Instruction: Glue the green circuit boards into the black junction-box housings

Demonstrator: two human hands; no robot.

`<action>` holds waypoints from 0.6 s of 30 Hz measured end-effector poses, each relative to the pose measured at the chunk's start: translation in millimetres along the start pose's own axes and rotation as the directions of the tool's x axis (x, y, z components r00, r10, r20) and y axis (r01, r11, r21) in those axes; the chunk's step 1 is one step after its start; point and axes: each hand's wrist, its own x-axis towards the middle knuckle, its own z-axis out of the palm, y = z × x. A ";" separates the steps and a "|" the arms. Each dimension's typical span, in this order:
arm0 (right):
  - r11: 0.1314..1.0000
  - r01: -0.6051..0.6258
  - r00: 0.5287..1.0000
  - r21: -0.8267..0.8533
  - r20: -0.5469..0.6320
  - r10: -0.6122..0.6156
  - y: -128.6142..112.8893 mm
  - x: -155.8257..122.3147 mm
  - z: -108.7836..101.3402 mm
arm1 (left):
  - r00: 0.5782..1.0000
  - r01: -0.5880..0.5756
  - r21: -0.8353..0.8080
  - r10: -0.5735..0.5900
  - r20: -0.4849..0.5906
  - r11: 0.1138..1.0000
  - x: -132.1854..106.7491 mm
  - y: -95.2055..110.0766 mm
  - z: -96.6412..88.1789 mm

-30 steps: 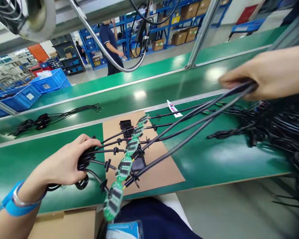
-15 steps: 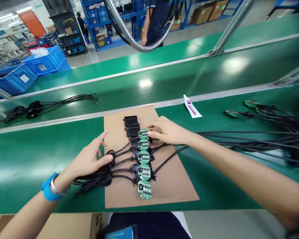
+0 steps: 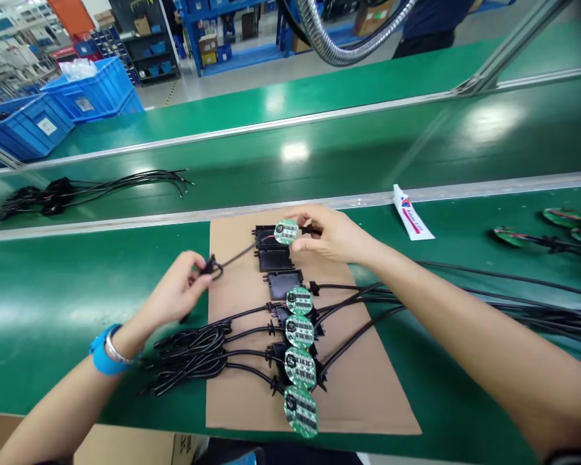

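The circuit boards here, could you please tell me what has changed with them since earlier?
The right hand has moved the farthest board forward, off the row; the left hand has let go of the cable bundle and holds that board's cable. The other four boards stay lined up over the cardboard.

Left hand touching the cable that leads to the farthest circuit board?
Touching. The head view shows the left hand with thumb and fingertips pinching the black cable, left of the farthest circuit board.

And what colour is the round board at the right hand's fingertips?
The board is green with pale patches, clearest in the head view.
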 end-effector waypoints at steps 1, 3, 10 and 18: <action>0.999 -0.046 0.999 0.014 0.027 0.046 6.9 6.4 1.4 | 0.997 0.013 0.019 -0.011 -0.080 1.000 9.7 -3.8 -4.6; 0.993 -0.118 0.990 0.020 0.076 0.116 20.0 13.6 7.2 | 0.982 0.024 0.132 0.001 -0.190 0.991 30.4 -10.9 -10.5; 0.985 -0.161 0.987 -0.057 -0.037 0.159 33.8 8.0 29.4 | 0.971 0.055 0.453 0.058 -0.231 0.890 59.6 -22.1 4.5; 0.993 -0.027 0.998 -0.115 -0.062 0.019 29.2 3.3 38.7 | 0.896 0.155 0.449 0.065 -0.438 0.880 54.7 -27.2 0.6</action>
